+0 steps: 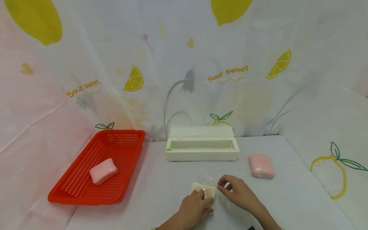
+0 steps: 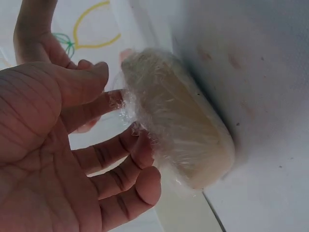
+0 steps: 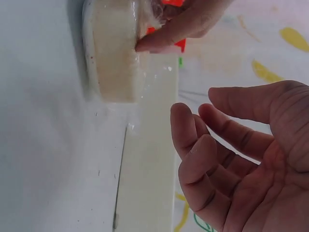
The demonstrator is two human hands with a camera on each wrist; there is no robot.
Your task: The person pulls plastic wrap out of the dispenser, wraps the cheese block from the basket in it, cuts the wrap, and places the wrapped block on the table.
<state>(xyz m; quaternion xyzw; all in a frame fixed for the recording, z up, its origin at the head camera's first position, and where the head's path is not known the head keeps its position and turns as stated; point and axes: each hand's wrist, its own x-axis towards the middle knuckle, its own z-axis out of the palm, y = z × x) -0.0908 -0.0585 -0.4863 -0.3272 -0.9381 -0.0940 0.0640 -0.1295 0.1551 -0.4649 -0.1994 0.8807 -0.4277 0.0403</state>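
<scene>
A cream-coloured block (image 1: 207, 188) in clear plastic film stands on the table in front of me. My left hand (image 1: 194, 207) rests on it from the near side, bent fingertips against the crinkled film (image 2: 137, 116) and thumb apart from the block. Just right of the block is my right hand (image 1: 235, 191), holding nothing, its fingers loosely curled and the thumb (image 3: 241, 104) apart from the fingertips. A loose flap of film sticks out at the block's far end.
Behind the block stands a long white box (image 1: 202, 156) with its lid (image 1: 201, 131) raised. To the right lies a shiny pink block (image 1: 261, 166). A red perforated basket (image 1: 123, 179) at the left holds another pink block (image 1: 103, 171). A lemon-printed cloth (image 1: 184, 64) hangs behind.
</scene>
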